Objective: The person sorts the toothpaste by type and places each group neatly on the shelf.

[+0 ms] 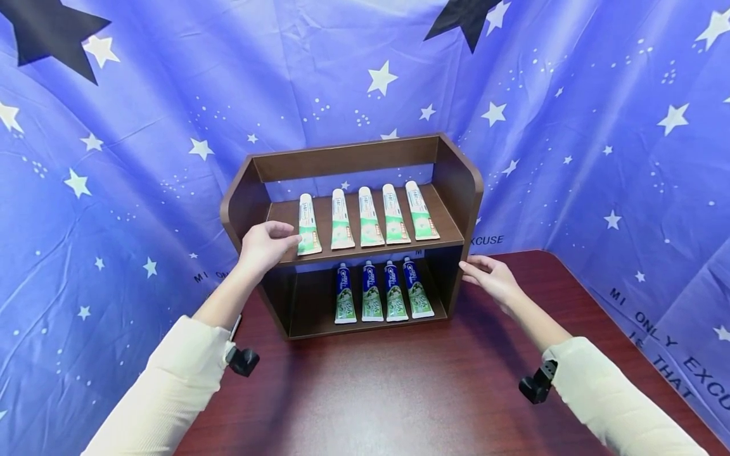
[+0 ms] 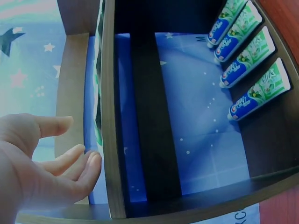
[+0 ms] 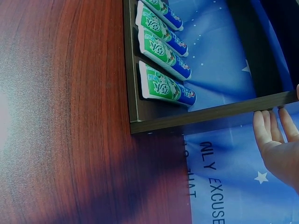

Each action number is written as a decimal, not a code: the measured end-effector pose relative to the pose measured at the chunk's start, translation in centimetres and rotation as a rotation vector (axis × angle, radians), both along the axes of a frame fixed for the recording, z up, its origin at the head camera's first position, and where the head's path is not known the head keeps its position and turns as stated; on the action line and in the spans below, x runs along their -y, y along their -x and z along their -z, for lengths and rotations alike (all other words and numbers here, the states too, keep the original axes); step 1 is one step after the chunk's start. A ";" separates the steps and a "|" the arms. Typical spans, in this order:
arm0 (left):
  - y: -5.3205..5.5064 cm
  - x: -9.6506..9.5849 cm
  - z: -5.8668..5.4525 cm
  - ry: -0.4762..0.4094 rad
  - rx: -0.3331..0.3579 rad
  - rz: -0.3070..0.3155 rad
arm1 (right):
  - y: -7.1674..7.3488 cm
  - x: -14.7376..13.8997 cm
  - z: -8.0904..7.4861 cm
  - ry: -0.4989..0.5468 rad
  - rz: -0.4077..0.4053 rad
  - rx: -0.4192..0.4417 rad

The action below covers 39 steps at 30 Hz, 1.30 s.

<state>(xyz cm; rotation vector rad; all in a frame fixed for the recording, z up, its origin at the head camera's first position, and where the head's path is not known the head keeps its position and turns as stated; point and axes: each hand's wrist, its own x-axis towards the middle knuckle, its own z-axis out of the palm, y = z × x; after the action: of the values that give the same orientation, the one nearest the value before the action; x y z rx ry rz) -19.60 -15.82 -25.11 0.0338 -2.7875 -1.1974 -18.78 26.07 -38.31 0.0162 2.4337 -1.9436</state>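
Note:
My left hand [image 1: 267,244] is at the left end of the upper shelf, fingers loosely bent, thumb apart from them. Its fingertips come right up to the leftmost white-and-green toothpaste tube [image 1: 308,225]. In the left wrist view nothing lies between that hand's [image 2: 51,163] thumb and fingers. At the right side panel of the brown two-tier shelf [image 1: 470,183], my right hand [image 1: 493,278] rests extended fingertips against the outer face. The right wrist view shows these fingers [image 3: 262,126] nearly straight at the panel.
More white-and-green tubes [image 1: 369,218] lie in a row on the upper tier. Several blue-and-green toothpaste tubes [image 1: 371,294] lie on the lower tier, towards its right. The shelf stands on a reddish-brown table [image 1: 365,386], before a blue star-patterned curtain [image 1: 319,82].

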 end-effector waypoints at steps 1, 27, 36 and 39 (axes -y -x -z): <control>-0.4 0.1 0.2 0.004 -0.032 0.010 | 0.0 0.0 0.0 -0.001 0.002 -0.001; -7.5 5.5 11.7 0.029 -0.201 -0.084 | 0.2 -0.1 -0.4 0.039 -0.023 0.043; -7.2 9.9 14.5 0.159 -0.153 -0.210 | 0.4 -0.2 -0.4 0.071 -0.024 0.044; -6.9 11.4 15.2 0.182 -0.126 -0.228 | 0.3 -0.3 -0.2 0.082 -0.024 0.050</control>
<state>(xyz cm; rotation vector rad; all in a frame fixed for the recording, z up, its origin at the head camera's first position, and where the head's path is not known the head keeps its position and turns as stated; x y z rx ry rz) -12.66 -27.27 -40.35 0.2450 -2.6823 -0.8599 -19.13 26.33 -38.06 0.0325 2.3107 -2.0065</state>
